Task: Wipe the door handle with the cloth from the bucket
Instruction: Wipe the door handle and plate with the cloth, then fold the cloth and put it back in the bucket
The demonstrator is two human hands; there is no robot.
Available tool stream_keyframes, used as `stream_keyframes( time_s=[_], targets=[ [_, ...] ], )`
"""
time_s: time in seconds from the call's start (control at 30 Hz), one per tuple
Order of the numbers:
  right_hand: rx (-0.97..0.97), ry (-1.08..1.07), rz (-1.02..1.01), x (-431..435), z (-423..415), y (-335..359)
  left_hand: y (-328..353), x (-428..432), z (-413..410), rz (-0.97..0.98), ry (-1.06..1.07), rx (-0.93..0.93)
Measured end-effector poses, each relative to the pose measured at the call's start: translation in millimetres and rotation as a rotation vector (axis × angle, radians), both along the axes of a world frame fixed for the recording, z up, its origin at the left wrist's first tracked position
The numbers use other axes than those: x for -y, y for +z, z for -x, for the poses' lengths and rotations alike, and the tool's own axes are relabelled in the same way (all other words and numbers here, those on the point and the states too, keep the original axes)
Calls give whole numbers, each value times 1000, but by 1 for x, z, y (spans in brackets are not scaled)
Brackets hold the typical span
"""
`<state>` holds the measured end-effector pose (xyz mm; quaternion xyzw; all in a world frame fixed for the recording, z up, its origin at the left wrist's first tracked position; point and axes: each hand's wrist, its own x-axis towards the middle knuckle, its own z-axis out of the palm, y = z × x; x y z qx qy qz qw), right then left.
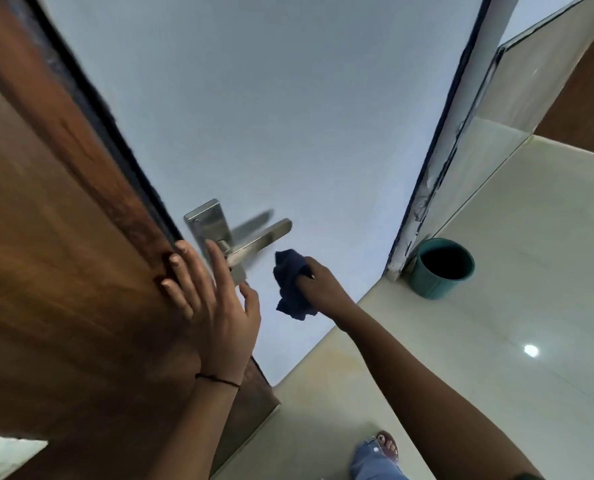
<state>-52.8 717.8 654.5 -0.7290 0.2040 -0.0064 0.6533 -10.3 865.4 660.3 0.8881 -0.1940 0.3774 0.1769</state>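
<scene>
**Door handle being approached with the cloth**

Door handle (pixel 254 242), a single steel lever on its plate, is being left bare, just left of the cloth (pixel 290 284). One dark blue cloth is being kept bunched in the clenched right hand (pixel 318 282), near the lever but apart from it. The door edge (pixel 143 216) is being braced by the released left hand (pixel 202 292), fingers spread, probably to steady it. One green bucket (pixel 441 268) is being left on the floor, far right.
</scene>
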Motion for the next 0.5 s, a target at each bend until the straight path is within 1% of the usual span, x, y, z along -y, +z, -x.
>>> stream_keyframes(
  time_s=[0.07, 0.1, 0.17, 0.2, 0.23, 0.3, 0.37, 0.43, 0.5],
  targets=[
    [-9, -111, -31, 45, 26, -10, 1, 40, 10, 69, -137, -108],
    [-17, -169, -87, 65, 38, -15, 0, 60, 15, 94, -215, -171],
    [2, -284, -272, 110, 67, -22, -4, 111, 29, 136, -392, -317],
    [21, -328, -386, 132, 82, -23, -8, 137, 38, 168, -478, -428],
    [30, -365, -492, 152, 97, -24, -13, 163, 48, 204, -551, -576],
    [101, -450, -707, 186, 128, -28, -22, 209, 67, 237, -657, -940],
    [159, -581, -832, 219, 157, -28, -25, 254, 86, 253, -731, -1247],
    [175, -655, -903, 249, 179, -30, -25, 293, 103, 276, -795, -1426],
    [184, -694, -925, 277, 198, -36, -28, 333, 116, 271, -862, -1508]
  ],
)
